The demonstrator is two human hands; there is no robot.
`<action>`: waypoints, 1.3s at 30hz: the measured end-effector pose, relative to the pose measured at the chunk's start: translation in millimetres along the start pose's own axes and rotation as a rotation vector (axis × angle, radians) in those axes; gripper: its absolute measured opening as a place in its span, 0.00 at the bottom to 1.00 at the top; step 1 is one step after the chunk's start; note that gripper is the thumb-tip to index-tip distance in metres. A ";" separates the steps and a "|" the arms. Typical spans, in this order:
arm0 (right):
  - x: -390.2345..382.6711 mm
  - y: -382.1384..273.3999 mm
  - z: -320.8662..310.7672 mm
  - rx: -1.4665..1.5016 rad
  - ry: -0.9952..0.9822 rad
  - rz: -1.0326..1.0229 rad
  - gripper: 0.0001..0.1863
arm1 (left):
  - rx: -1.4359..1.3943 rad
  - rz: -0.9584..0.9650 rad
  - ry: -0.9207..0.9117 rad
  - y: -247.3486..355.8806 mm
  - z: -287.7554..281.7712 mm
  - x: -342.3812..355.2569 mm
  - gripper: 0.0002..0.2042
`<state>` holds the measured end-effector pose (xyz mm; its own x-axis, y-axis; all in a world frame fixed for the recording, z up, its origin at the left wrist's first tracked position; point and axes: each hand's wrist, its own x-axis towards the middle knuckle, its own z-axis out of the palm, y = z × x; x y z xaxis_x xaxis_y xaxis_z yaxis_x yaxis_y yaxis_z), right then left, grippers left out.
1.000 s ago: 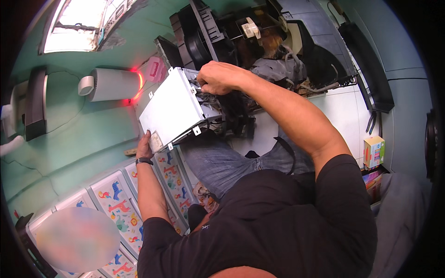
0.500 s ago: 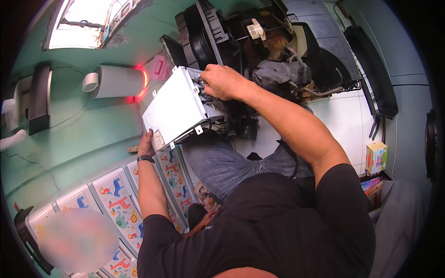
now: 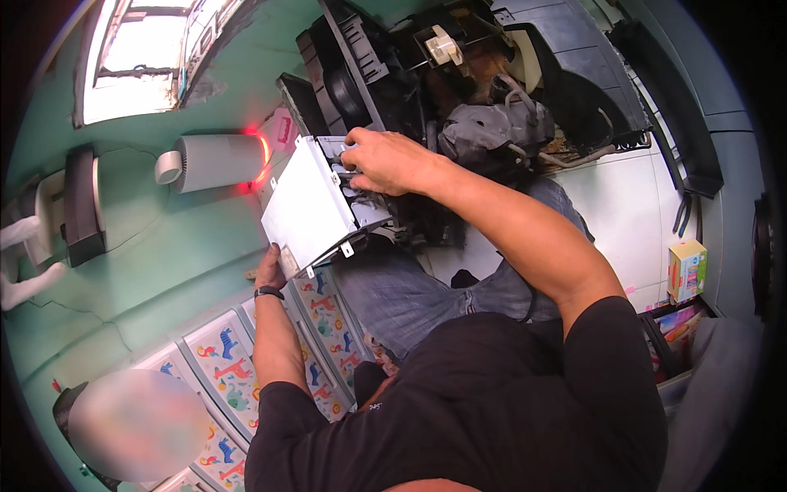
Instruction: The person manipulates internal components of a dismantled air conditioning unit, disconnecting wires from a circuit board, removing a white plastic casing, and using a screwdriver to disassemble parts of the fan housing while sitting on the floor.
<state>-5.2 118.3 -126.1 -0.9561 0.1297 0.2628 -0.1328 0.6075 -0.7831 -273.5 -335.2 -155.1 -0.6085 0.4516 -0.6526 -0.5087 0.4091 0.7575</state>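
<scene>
Above my left thigh is a white sheet-metal box (image 3: pixel 305 215), tilted, with small mounting tabs along its edges. My left hand (image 3: pixel 272 269) grips its lower left corner, fingers mostly hidden beneath. My right hand (image 3: pixel 385 161) is at the box's far right side, where dark wires or parts show. Its fingers are bent into that side, closed on something I cannot make out. Behind the box stands an opened appliance body with a dark rounded compressor-like part (image 3: pixel 492 131) and bent pipes.
A white cylindrical device (image 3: pixel 220 162) with a glowing red ring stands by the green wall. Drawers (image 3: pixel 229 369) with animal pictures line the left. Pliers (image 3: pixel 682 215) and a small yellow-green carton (image 3: pixel 687 272) lie at the right. A person's grey-clad leg (image 3: pixel 713 385) is nearby.
The whole view has shifted, so most things appear a little lower and to the right. My right hand has shifted slightly along the box's side; my left hand keeps its hold.
</scene>
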 end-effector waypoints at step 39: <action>22.4 6.9 -4.1 -0.020 -0.071 0.112 0.12 | 0.092 -0.122 -0.027 32.0 1.7 4.1 0.33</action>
<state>-26.5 128.6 -123.3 -0.9808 0.1421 0.1333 -0.0197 0.6083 -0.7935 -291.2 -318.9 -133.5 -0.5280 0.4149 -0.7410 -0.5190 0.5331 0.6682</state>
